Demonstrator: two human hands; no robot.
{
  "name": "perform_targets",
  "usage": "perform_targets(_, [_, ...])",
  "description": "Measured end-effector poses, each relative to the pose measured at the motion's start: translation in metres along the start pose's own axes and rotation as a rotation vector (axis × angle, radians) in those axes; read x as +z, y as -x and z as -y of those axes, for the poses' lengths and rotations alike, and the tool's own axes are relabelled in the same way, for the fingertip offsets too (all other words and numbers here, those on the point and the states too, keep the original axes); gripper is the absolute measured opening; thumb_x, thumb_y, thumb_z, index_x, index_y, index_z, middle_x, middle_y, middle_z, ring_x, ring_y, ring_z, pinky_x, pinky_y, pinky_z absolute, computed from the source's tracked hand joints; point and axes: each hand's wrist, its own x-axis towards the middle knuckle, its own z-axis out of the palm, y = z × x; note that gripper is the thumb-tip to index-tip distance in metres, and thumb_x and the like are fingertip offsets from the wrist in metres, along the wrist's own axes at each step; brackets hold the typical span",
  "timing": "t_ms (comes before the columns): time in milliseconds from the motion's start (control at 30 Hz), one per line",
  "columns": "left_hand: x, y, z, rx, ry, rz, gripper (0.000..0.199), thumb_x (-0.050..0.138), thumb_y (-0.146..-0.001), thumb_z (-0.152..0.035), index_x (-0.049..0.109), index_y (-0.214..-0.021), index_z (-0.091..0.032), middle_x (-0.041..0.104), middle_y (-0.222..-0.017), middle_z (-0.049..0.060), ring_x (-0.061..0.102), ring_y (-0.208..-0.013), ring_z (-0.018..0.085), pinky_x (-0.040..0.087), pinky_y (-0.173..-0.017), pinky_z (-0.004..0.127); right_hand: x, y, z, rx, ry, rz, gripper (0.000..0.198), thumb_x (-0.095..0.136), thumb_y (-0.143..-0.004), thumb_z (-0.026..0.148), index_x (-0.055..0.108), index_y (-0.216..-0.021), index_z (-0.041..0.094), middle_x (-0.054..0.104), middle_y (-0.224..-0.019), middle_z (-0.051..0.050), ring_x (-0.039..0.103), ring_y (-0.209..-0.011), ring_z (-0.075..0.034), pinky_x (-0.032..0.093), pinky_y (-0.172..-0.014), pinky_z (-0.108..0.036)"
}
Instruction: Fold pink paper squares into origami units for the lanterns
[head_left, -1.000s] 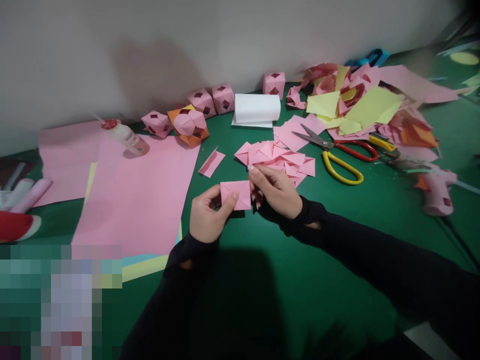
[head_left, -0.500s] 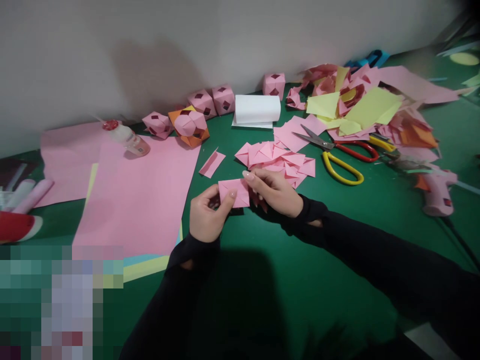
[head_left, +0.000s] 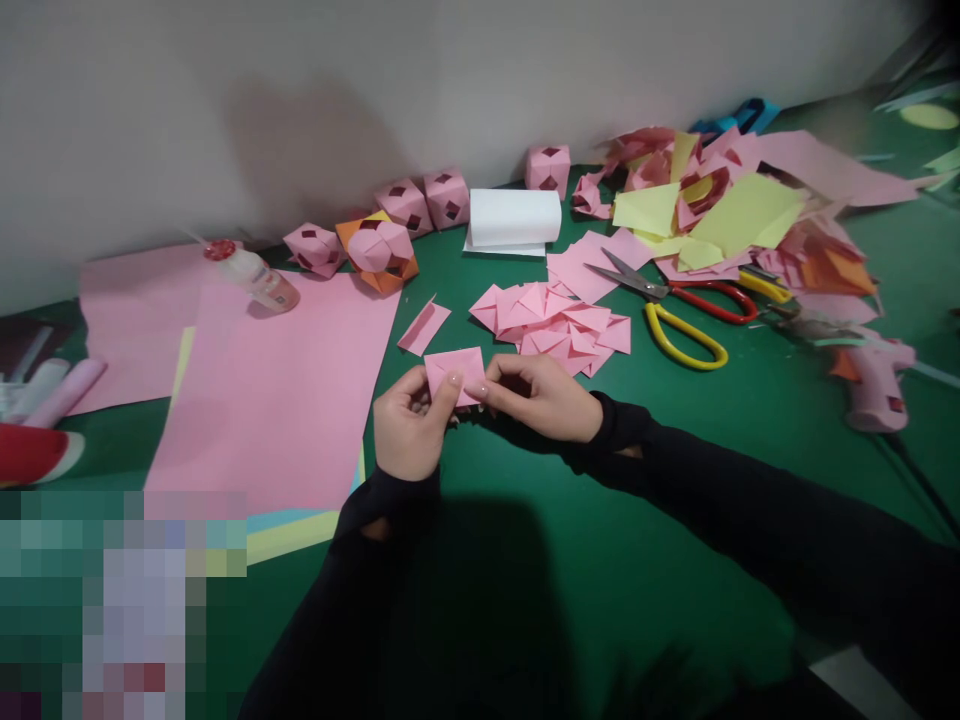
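A small folded piece of pink paper (head_left: 469,364) is held above the green table. My left hand (head_left: 412,420) pinches it, thumb on the front face and fingers behind. My right hand (head_left: 544,397) grips its right lower edge between thumb and fingers; some of those fingertips are hidden. Just beyond lies a heap of folded pink paper pieces (head_left: 555,318). To its left rests a single folded pink strip (head_left: 424,326), partly opened.
Scissors (head_left: 652,290) lie open right of the heap, before a pile of paper scraps (head_left: 720,220). A pink glue gun (head_left: 877,385) is at far right. Pink sheets (head_left: 277,400) with a bottle (head_left: 255,278) spread left. Folded pink paper cubes (head_left: 448,198) and a white roll (head_left: 515,217) line the wall.
The folded paper has shifted slightly left and up with my left hand. My right thumb has moved down from its upper right corner to the lower right edge.
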Motion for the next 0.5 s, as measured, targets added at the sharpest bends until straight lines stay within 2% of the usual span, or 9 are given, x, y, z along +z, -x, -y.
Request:
perform_targets(133, [0.0006, 0.0004, 0.0002, 0.011, -0.014, 0.005, 0.024, 0.068, -0.079, -0.04, 0.07, -0.074, -0.016, 0.059, -0.053, -0.002, 0.052, -0.046, 0.01, 0.043, -0.041, 0.019, -0.0005, 0.0006, -0.0005, -0.052, 0.059, -0.038, 0.039, 0.06, -0.088, 0.049, 0.049, -0.067, 0.017, 0.05, -0.058, 0.003, 0.041, -0.052, -0.008, 0.033, -0.051, -0.023])
perform_targets(300, [0.0006, -0.0004, 0.0008, 0.002, 0.016, -0.012, 0.025, 0.069, -0.08, -0.04, 0.069, -0.076, -0.015, 0.063, -0.056, -0.001, 0.054, -0.045, 0.01, 0.046, -0.042, 0.019, -0.0007, 0.0013, -0.001, -0.007, -0.023, 0.013, 0.036, 0.059, -0.089, 0.05, 0.054, -0.074, 0.017, 0.056, -0.063, 0.001, 0.047, -0.055, -0.01, 0.037, -0.053, -0.023])
perform_targets(500, [0.001, -0.0024, 0.0027, -0.026, 0.107, -0.02, 0.028, 0.069, -0.079, -0.042, 0.07, -0.083, -0.014, 0.068, -0.062, 0.001, 0.057, -0.046, 0.009, 0.048, -0.043, 0.019, -0.0026, 0.0013, -0.0016, -0.049, 0.04, 0.011, 0.031, 0.06, -0.089, 0.045, 0.056, -0.077, 0.017, 0.056, -0.067, 0.001, 0.045, -0.057, -0.01, 0.036, -0.054, -0.023])
